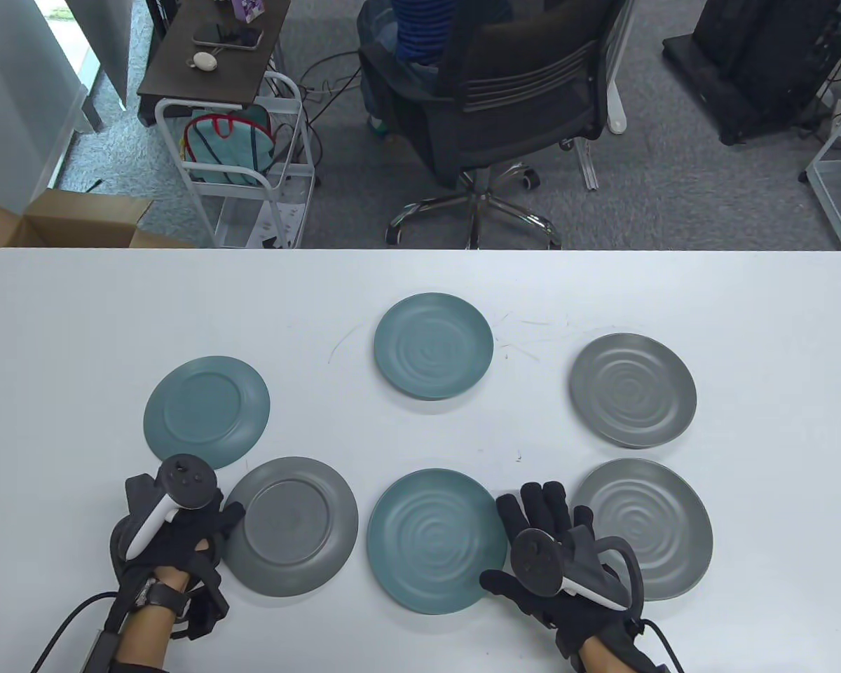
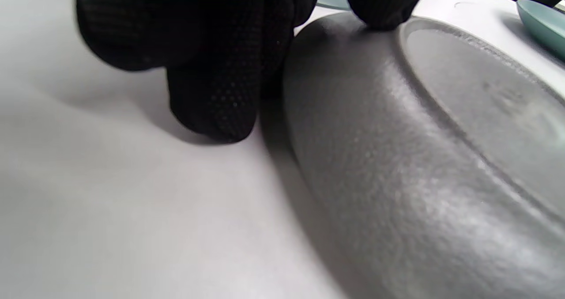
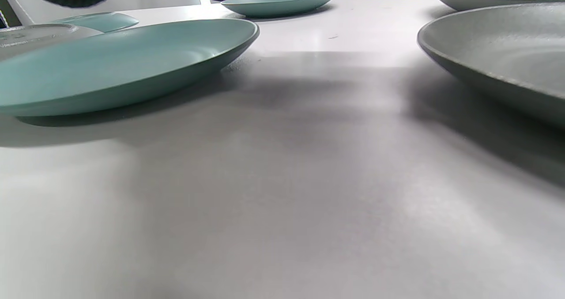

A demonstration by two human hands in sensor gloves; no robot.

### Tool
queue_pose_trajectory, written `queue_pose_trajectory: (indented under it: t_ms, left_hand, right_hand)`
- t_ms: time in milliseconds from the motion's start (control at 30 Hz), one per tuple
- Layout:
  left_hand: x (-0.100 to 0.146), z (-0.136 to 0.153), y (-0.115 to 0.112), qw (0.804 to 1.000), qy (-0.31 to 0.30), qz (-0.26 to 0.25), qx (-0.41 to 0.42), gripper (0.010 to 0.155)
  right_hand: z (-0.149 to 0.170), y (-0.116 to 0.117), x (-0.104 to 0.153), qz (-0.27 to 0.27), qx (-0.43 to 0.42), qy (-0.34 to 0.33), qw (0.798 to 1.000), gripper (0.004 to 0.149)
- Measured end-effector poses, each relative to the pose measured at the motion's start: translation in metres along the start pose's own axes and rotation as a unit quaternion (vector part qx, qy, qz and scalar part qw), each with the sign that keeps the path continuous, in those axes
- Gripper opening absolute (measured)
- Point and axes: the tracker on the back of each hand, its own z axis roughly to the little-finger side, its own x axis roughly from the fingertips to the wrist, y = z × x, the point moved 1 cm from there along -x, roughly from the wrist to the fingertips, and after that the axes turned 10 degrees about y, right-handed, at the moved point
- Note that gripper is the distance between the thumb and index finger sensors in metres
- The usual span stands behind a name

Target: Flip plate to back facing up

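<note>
Teal and grey plates, six on the white desk (image 1: pixel 77 315). Table view: two at left already back-up, the teal flipped plate (image 1: pixel 207 411) and the grey flipped plate (image 1: pixel 292 526). Four remain face-up; nearest is the teal plate (image 1: pixel 436 540), front centre. Left hand (image 1: pixel 175 533) sits at the grey flipped plate's left rim. Right hand (image 1: pixel 554 547) lies flat, fingers spread, holding nothing, between the teal plate and the near grey plate (image 1: pixel 643 527).

Left wrist view: one fingertip touches the grey plate's upturned rim, the others curl down onto the desk beside it; not a grasp, looks released.

Right wrist view: teal plate's rim (image 3: pixel 238 43) overhangs the desk, clear gap underneath.

My read: teal plate next. Slide fingertips under that overhang, thumb on top, lift the near edge, roll it over low, set down gently so it doesn't skate into its neighbours.
</note>
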Motion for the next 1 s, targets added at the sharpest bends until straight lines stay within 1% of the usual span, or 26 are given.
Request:
queue_pose_trajectory:
  t_ms: [600, 800, 867, 1000]
  left_hand:
    - [0.001, -0.007, -0.001, 0.999, 0.012, -0.024, -0.041, 0.068]
    - [0.003, -0.012, -0.002, 0.996, 0.019, -0.042, -0.071, 0.068]
    - [0.003, -0.013, -0.002, 0.994, 0.025, -0.053, -0.094, 0.068]
    - [0.005, -0.015, -0.002, 0.994, 0.024, -0.056, -0.096, 0.068]
  right_hand:
    - [-0.001, 0.000, 0.000, 0.001, 0.003, -0.001, 1.000, 0.095]
    - [-0.001, 0.000, 0.000, 0.000, 0.003, 0.000, 1.000, 0.095]
    - [-0.001, 0.000, 0.000, 0.001, 0.003, 0.000, 1.000, 0.095]
    - [-0.001, 0.000, 0.000, 0.001, 0.004, -0.001, 1.000, 0.095]
